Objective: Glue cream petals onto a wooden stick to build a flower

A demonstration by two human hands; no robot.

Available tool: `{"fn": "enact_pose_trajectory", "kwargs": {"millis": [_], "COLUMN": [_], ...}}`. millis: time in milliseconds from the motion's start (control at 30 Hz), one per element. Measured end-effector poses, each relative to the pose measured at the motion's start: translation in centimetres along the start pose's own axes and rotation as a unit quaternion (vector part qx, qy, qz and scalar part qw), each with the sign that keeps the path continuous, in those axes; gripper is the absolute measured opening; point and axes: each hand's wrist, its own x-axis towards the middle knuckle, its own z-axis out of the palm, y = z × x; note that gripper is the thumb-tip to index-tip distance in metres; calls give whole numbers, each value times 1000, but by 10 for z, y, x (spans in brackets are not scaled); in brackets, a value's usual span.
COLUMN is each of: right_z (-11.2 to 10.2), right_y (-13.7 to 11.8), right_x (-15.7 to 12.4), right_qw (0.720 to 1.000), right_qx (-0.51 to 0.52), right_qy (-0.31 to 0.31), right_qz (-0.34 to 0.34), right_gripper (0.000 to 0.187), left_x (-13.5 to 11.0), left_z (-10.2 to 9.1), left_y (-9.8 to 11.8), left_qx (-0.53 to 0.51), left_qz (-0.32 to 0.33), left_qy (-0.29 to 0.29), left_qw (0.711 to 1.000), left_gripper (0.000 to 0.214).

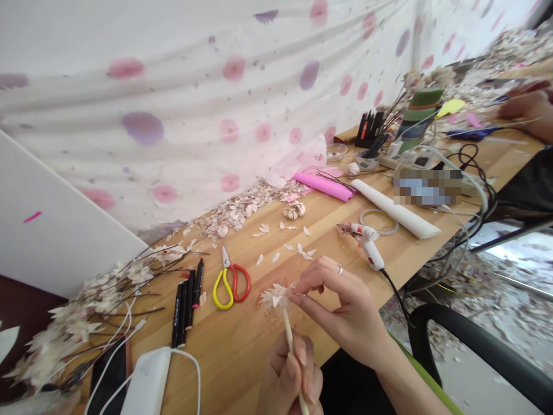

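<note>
My left hand (290, 377) is closed around a pale stick (288, 329), holding it upright and tilted. At the top of the stick is a flower of thin, whitish pointed petals (274, 296). The thumb and forefinger of my right hand (341, 302), with a ring on one finger, pinch at the flower's right edge, seemingly on a petal; the fingertips hide most of it. Beyond the flower lie scissors (231, 279) with one yellow and one red handle. A white glue gun (367, 245) rests to the right, and loose petals (276, 257) are scattered between.
A garlic bulb (294, 210), a heap of papery skins (242, 207), a pink roll (325, 186) and a white roll (395, 208) lie farther back. Black markers (188, 305), a white power bank (147, 383) and cables are left. Another person's hand (529, 109) is at far right.
</note>
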Motion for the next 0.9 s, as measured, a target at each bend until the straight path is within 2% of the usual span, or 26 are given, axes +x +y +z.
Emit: {"fn": "enact_pose_trajectory", "kwargs": {"millis": [467,900], "right_z": [-2,1], "right_y": [0,2], "right_x": [-2,-4], "right_qw": [999,999], "right_qx": [-18,-30], "right_qy": [-29,-16], "right_qz": [24,31], "right_gripper": [8,8], "left_x": [-2,4], "left_z": [-8,-9], "left_y": [3,1], "left_qx": [14,5], "left_qz": [-12,-28], "left_qy": [-2,-12], "left_qw": [1000,1000], "left_gripper": [16,18]}}
